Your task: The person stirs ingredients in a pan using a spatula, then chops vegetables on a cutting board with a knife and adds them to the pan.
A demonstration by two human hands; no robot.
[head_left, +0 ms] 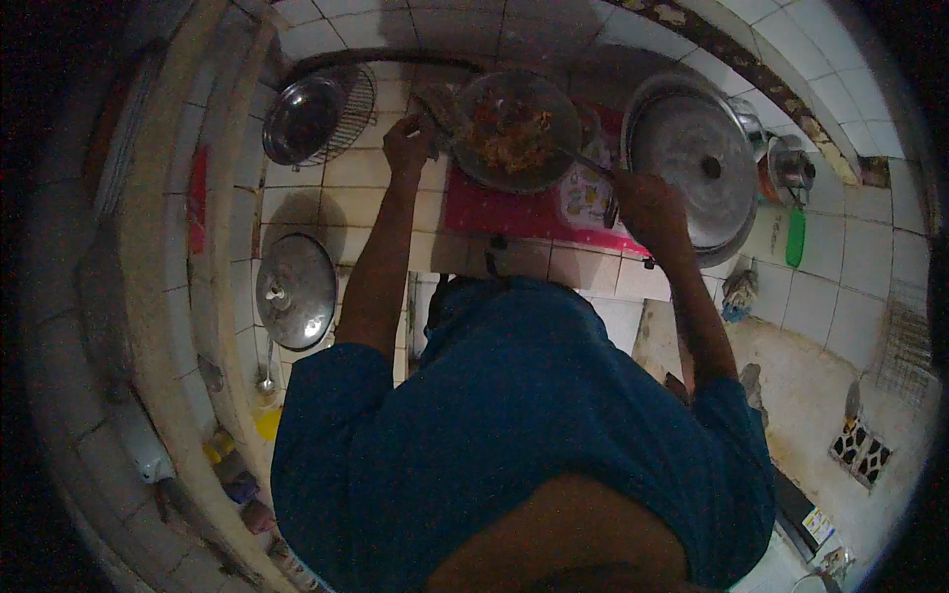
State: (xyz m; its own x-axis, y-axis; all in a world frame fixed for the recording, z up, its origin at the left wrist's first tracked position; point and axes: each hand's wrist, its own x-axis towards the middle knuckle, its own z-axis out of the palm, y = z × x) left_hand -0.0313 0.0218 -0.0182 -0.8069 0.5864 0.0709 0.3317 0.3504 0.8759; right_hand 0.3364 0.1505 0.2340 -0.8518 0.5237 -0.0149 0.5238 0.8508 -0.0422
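A wok [519, 178] stands on the stove before me, with cooked food [511, 141] in orange and brown tones in it. My right hand [654, 207] grips the handle of a cooking spatula [586, 159], whose far end reaches into the food. At the wok's left side is my left hand [408, 146], its fingers curled. A crumpled cloth [442, 106] lies just beyond it against the rim. Dim light hides whether those fingers hold the cloth or the wok's handle.
A large lidded pot [686, 159] stands close on the right. To the left are a metal bowl [302, 118] on a wire rack [357, 115] and a loose pot lid [296, 293]. A red mat or panel [504, 211] shows under the wok. Beyond the pot lies a green-handled utensil [795, 237].
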